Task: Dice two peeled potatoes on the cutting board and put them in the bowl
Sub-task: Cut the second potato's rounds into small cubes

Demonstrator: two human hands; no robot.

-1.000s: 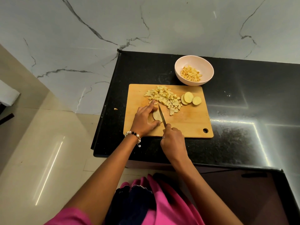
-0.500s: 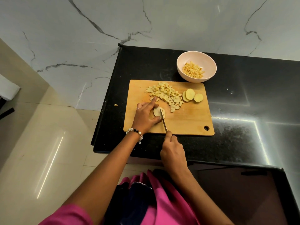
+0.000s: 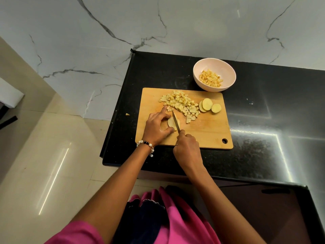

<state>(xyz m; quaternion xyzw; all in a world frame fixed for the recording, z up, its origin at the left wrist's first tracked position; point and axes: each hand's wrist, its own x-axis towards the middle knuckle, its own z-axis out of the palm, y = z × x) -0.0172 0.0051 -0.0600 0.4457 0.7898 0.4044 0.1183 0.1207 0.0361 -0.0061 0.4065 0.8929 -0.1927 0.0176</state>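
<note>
A wooden cutting board lies on the black counter. My left hand holds a flat potato slice down on the board between forefinger and thumb. My right hand grips a knife whose blade lies across that slice. A heap of potato dice sits at the board's far side. Beside it lie three round potato slices, overlapping. A pale pink bowl behind the board holds more dice.
The black counter ends in an edge at the left and front, with tiled floor below. A marble wall rises behind it. A small potato scrap lies just off the counter's left edge.
The knife has moved forward over the slice again after being drawn back toward me. My left hand stays on the slice. The camera shifted slightly.
</note>
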